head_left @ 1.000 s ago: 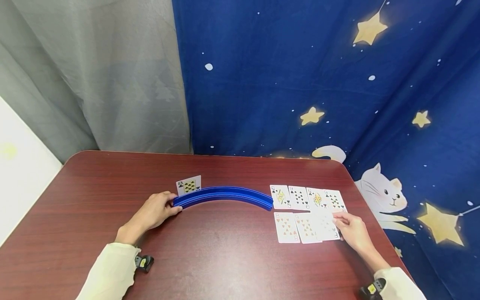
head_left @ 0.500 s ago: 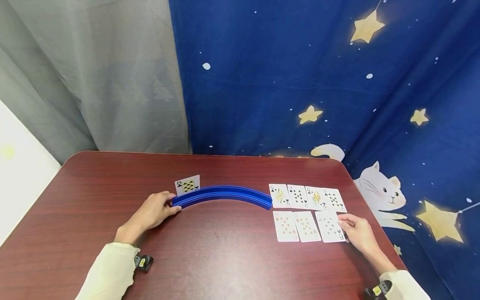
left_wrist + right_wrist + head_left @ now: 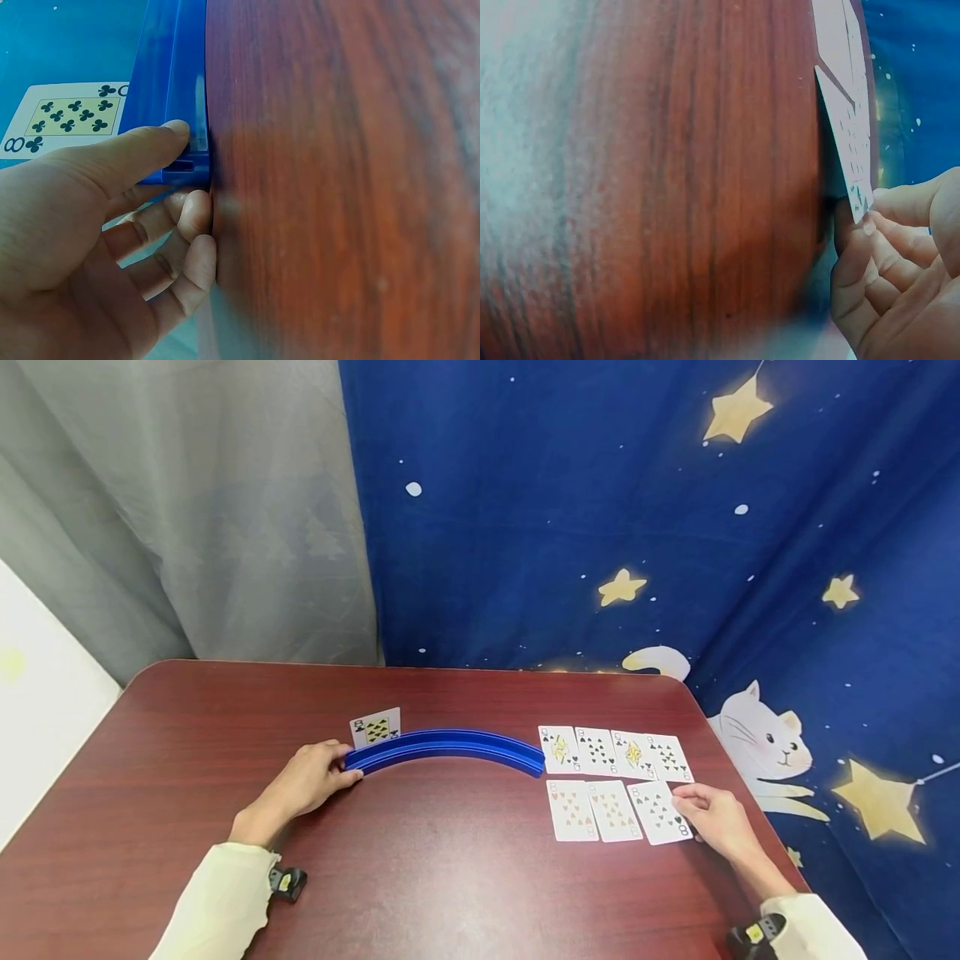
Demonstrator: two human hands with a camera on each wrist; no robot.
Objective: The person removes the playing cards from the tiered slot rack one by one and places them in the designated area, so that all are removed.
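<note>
My left hand (image 3: 307,782) grips the left end of a curved blue playing-card holder (image 3: 450,743). In the left wrist view its thumb presses on the holder's (image 3: 166,82) end, with the fingers curled below. An eight of clubs (image 3: 377,727) stands tilted in the holder near that end, its lower part hidden. At the right, my right hand (image 3: 716,821) pinches the right edge of a playing card (image 3: 658,812), a black eight that looks like spades. In the right wrist view this card (image 3: 847,150) slants, raised at my fingertips (image 3: 868,223).
Right of the holder several black-suited cards (image 3: 596,752) lie face up in an overlapping row. Two red heart cards (image 3: 572,811) lie in front of them. The brown table (image 3: 450,877) ends at curtains (image 3: 525,527) behind and to the right.
My right hand has moved slightly right with the black eight, pulling it clear of the heart cards, and its card now tilts a little. The left hand and the card holder stay put.
</note>
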